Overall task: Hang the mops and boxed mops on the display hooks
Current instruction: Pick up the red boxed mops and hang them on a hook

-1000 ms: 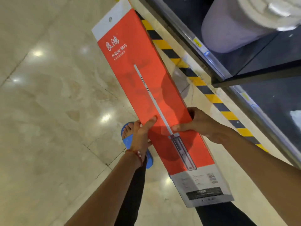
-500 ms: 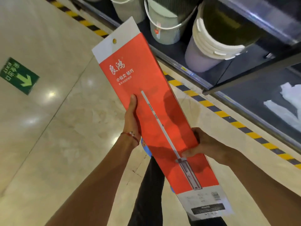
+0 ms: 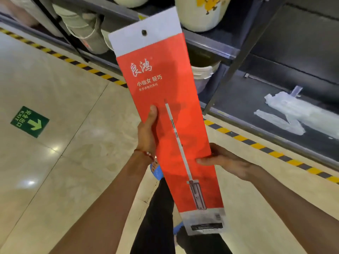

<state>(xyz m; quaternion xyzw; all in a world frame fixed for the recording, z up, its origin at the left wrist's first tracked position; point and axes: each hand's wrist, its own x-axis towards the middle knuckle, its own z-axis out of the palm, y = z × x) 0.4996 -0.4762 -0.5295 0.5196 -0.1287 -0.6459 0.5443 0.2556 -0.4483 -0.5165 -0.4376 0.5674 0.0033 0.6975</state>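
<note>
box: I've got the boxed mop (image 3: 170, 114) up in the air in front of the shelf (image 3: 211, 45), off the floor (image 3: 73, 162), printed red face toward me
long axis: runs from down by my legs up and away toward the shelf, leaning a little to the left at the top
which way it points: white end with the hang hole (image 3: 144, 32) is the far, high end; grey label end is the near, low end
left grip (image 3: 146, 132): wrapped round the box's left edge about halfway along, thumb flat on the red face, fingers hidden behind
right grip (image 3: 225, 162): pinching the right edge a bit lower down, thumb on the front, fingers behind the box
wrist: red thread bracelet (image 3: 146, 153) on the left one
behind the top end: pale buckets (image 3: 200, 13) sitting on the shelf
lower shelf: some crumpled white plastic (image 3: 286, 114), can't tell what it is
floor: yellow and black tape (image 3: 275, 154) along the shelf base, green exit sign (image 3: 30, 121) off to the left
</note>
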